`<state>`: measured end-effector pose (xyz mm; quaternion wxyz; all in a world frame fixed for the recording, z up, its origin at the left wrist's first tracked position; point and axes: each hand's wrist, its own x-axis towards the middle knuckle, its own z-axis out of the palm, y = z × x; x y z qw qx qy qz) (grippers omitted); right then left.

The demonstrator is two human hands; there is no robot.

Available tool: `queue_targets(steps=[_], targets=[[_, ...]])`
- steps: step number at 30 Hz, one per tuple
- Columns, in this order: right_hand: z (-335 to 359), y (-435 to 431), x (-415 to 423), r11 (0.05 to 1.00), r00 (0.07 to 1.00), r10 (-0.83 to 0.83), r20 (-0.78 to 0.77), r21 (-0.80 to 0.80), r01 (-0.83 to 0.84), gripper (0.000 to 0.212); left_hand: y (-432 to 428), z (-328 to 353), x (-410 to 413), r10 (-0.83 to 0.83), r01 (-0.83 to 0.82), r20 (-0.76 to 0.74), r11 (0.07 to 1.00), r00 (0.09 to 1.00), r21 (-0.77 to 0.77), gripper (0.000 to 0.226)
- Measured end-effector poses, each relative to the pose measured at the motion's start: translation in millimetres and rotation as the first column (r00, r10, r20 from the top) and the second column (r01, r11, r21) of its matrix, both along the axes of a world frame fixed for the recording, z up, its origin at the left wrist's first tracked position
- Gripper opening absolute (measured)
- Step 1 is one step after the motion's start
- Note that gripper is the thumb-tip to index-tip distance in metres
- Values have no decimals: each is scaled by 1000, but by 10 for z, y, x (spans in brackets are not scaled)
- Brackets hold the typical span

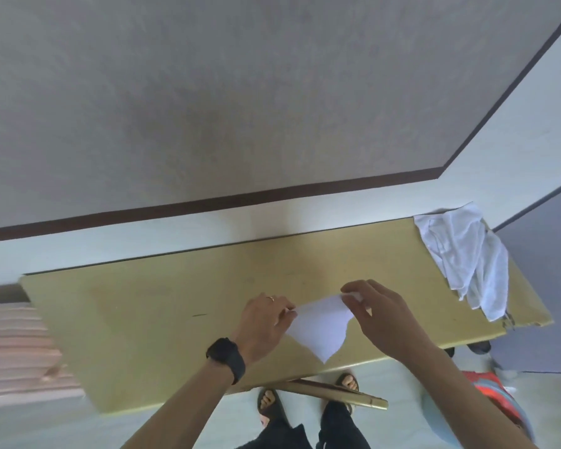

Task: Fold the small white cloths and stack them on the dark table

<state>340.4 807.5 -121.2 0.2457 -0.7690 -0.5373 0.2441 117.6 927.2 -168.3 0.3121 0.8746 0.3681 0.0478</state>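
Observation:
A small white cloth (321, 328) hangs in the air above the front part of the yellowish table (149, 306). My left hand (266, 322), with a ring and a black wristband, pinches its left upper corner. My right hand (382, 315) pinches the right upper corner, so the top edge is stretched between them and a point of cloth droops toward the table's front edge. A heap of crumpled white cloths (463, 254) lies on the table's far right end, partly hanging over the side.
The table stands against a white wall (143, 241) with a dark band above. A pink ridged surface (17, 348) is at the left. A loose yellowish bar (337, 393) lies under the front edge near my sandalled feet. A red and blue object (496, 403) sits at lower right.

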Motion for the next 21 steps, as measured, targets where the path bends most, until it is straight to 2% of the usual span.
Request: queue_targets(steps=[6,9,12,14,17,21], targets=[[-253,-56,-445,985,969,135,208,73,-153,8,-84,2,-590,35,-27,-107,997,994,74,25],[-289,-24,-469,977,951,151,269,107,-185,16,2,-37,-762,-15,40,-185,991,983,129,28],[-339,13,-445,971,930,190,316,77,-225,28,59,-119,-957,-54,119,-265,964,963,237,34],[-359,48,-405,977,926,198,321,15,-214,27,118,-133,-1062,-46,133,-310,955,950,265,37],[-370,127,-320,981,917,193,349,-36,-192,17,262,-80,-1188,42,38,-258,954,965,298,27],[-283,372,-213,982,899,174,403,-2,-189,13,565,86,-1175,182,-131,-131,936,975,326,22]])
